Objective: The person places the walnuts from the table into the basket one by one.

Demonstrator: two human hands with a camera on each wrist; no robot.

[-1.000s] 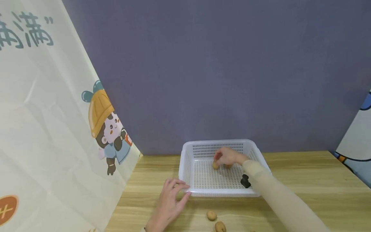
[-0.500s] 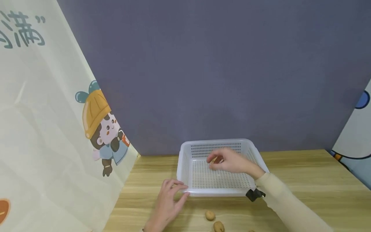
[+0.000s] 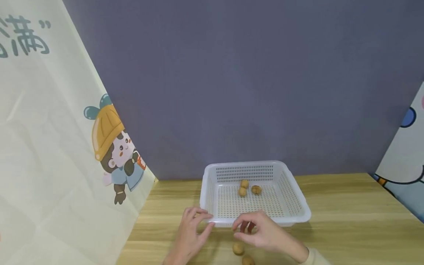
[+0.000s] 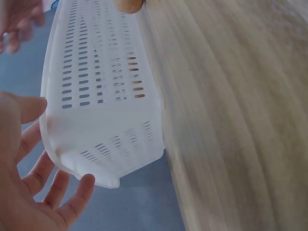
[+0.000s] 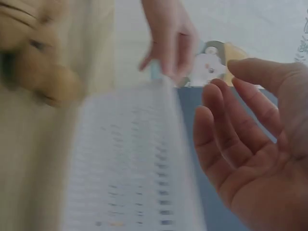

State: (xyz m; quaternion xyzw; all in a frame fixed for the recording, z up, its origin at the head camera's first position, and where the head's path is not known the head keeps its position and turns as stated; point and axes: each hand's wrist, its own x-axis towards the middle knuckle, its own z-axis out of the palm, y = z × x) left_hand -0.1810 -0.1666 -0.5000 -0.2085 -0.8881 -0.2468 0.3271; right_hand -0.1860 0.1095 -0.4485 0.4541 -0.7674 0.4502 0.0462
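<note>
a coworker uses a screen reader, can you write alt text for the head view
A left hand grips the near left corner of a white basket holding three brown, walnut-like nuts. The empty right hand, fingers curved, is by the basket's near edge, and two more nuts lie nearer on the wooden table.

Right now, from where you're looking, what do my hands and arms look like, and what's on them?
Both your left hand and right hand are bare: no gloves or rings show. On your right arm, a plain cream sleeve ends short of the wrist. No sleeve shows on your left arm.
</note>
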